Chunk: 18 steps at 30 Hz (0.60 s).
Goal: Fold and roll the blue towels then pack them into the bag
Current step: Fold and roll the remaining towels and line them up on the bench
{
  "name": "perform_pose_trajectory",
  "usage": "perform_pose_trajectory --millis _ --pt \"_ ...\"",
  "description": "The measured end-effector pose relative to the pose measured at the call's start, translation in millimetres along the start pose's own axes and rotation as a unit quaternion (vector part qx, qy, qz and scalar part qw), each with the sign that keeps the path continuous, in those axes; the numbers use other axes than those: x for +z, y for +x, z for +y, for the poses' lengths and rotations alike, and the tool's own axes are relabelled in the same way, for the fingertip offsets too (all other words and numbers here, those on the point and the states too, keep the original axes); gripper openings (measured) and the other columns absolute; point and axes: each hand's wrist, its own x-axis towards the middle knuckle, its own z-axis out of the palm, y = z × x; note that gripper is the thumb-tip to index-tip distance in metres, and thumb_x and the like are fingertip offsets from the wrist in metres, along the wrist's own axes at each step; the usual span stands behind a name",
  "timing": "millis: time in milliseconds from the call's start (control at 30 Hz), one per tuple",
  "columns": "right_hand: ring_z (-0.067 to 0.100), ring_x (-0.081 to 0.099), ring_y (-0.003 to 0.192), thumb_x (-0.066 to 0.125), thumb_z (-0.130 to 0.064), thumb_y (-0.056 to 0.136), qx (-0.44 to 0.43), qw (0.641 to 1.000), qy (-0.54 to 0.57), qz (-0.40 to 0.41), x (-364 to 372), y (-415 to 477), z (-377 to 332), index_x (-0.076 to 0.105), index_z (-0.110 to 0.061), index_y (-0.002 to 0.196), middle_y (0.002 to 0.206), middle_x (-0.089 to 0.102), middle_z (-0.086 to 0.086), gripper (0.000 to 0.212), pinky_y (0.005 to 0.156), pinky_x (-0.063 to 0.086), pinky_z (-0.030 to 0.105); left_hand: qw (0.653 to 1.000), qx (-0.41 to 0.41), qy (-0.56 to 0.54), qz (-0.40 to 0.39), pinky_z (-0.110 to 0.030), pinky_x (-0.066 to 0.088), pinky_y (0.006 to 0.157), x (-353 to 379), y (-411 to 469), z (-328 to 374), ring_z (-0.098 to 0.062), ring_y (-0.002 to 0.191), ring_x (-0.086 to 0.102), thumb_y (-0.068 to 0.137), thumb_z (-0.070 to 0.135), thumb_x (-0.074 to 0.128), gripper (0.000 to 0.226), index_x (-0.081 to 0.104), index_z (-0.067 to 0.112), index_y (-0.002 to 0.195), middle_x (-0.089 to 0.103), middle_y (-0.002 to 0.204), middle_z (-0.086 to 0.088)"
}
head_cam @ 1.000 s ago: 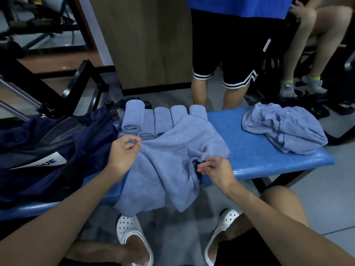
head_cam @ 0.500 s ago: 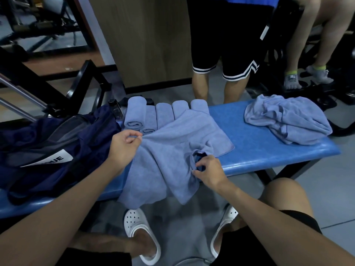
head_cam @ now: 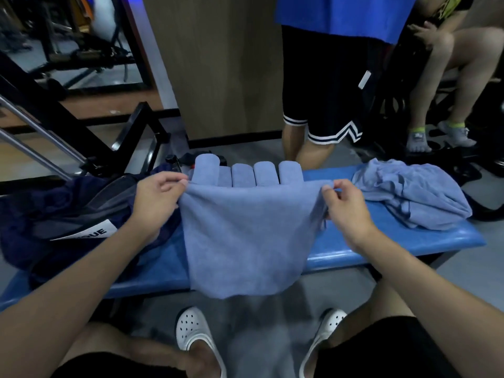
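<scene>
Head view: left hand and right hand each pinch a top corner of a blue towel, held spread above the bench. Rolled towels lie just behind it, the dark bag beside the left hand, and a crumpled towel pile beyond the right hand.

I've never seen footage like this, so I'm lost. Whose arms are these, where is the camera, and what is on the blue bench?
There is no machine here: these are a person's own two arms, filmed by one wide-angle camera worn on their head, looking down. The left hand and right hand each pinch a top corner of a blue towel, holding it spread out in the air over the blue bench. Behind it on the bench lies a row of rolled towels. A dark blue bag sits on the left, a loose heap of towels on the right. Another person stands beyond the bench.
</scene>
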Motion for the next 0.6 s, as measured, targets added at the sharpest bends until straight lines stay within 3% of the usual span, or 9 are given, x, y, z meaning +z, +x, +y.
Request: perform_pose_trajectory --millis 167,233,333,467,600 --pt "0.018 0.045 0.067 0.056 -0.014 0.095 -0.033 0.994 0.100 -0.025 -18.3 10.1 -54.1 0.060 -0.014 0.078 0.070 0.052 0.007 0.018 0.064 0.039 0.035 0.998 0.022 -0.052 0.031 -0.023 0.049 0.062 -12.4 -0.4 36.4 -0.004 0.067 0.061 0.094 0.018 0.068 0.012 0.072 0.028 0.088 0.073 0.072 0.011" --pt "0.017 0.060 0.077 0.057 -0.002 0.093 -0.038 0.982 0.154 -0.107 -25.3 5.8 -77.8 0.066 -0.009 0.090 0.084 0.066 0.010 0.012 0.071 0.047 0.032 0.996 0.036 -0.067 0.038 -0.025 0.051 0.065 -17.0 -2.7 48.0 -0.004 0.068 0.061 0.094 0.019 0.068 0.011 0.073 0.028 0.089 0.073 0.072 0.011" --pt "0.017 0.069 0.091 0.056 0.012 0.088 -0.071 0.967 0.132 -0.205 -33.1 -0.1 -100.8 0.065 -0.005 0.106 0.100 0.072 0.010 0.026 0.082 0.054 0.026 0.995 0.053 -0.079 0.043 -0.020 0.054 0.064 -24.2 -8.4 62.8 -0.004 0.063 0.060 0.094 0.017 0.067 0.008 0.073 0.022 0.096 0.071 0.068 0.009" --pt "0.019 0.068 0.089 0.054 0.015 0.087 -0.106 0.982 -0.010 -0.159 -30.5 4.8 -107.3 0.064 -0.009 0.110 0.097 0.071 0.007 0.035 0.079 0.055 0.031 0.994 0.071 -0.071 0.039 -0.022 0.054 0.067 -39.5 -11.0 68.8 -0.005 0.067 0.064 0.092 0.019 0.070 0.010 0.073 0.023 0.101 0.075 0.077 0.004" --pt "0.022 0.059 0.077 0.064 0.003 0.085 -0.104 0.988 -0.063 -0.097 -30.7 8.9 -106.1 0.052 -0.018 0.126 0.087 0.063 0.011 0.047 0.074 0.052 0.042 0.996 0.070 -0.051 0.030 -0.016 0.053 0.067 -53.2 -14.2 69.1 -0.004 0.071 0.066 0.091 0.017 0.072 0.019 0.072 0.016 0.110 0.076 0.084 0.005"
